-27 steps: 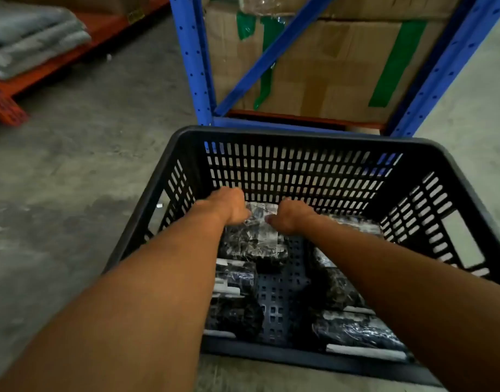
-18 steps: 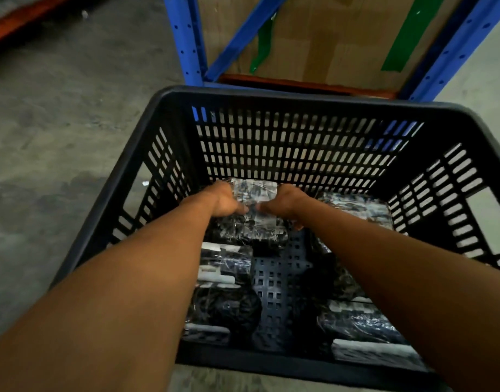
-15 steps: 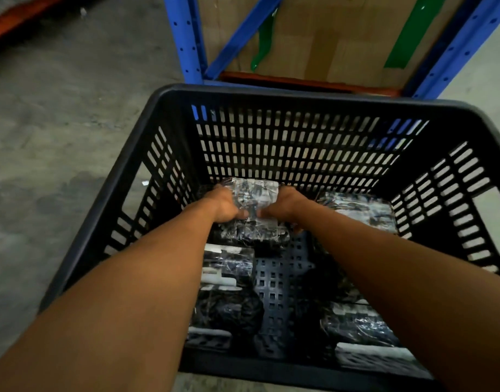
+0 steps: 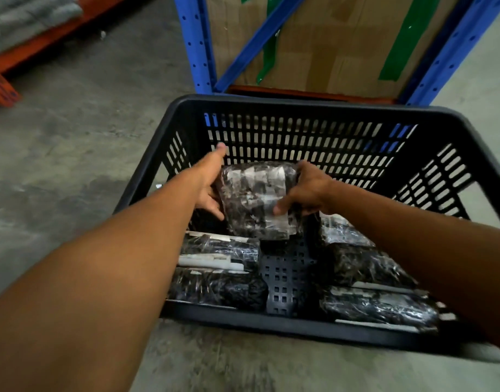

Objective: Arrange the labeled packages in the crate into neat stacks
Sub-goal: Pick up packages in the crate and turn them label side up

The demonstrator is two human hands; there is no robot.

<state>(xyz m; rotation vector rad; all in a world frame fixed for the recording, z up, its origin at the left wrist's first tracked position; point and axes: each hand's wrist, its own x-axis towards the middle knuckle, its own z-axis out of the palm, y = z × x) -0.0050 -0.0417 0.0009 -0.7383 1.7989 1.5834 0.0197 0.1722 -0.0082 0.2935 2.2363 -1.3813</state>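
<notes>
Crate (image 4: 305,104), wrapped packages (image 4: 365,278) inside, hands (image 4: 307,190) holding one (image 4: 257,199)

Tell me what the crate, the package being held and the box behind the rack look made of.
Crate: dark moulded plastic with a matte finish, judging by its slotted walls and rounded rim.
Held package, gripped by the left hand and right hand: clear glossy plastic film over dark contents; it crinkles and glints, and carries white labels.
Box: brown corrugated cardboard, probably, with tan and green tape strips.
</notes>
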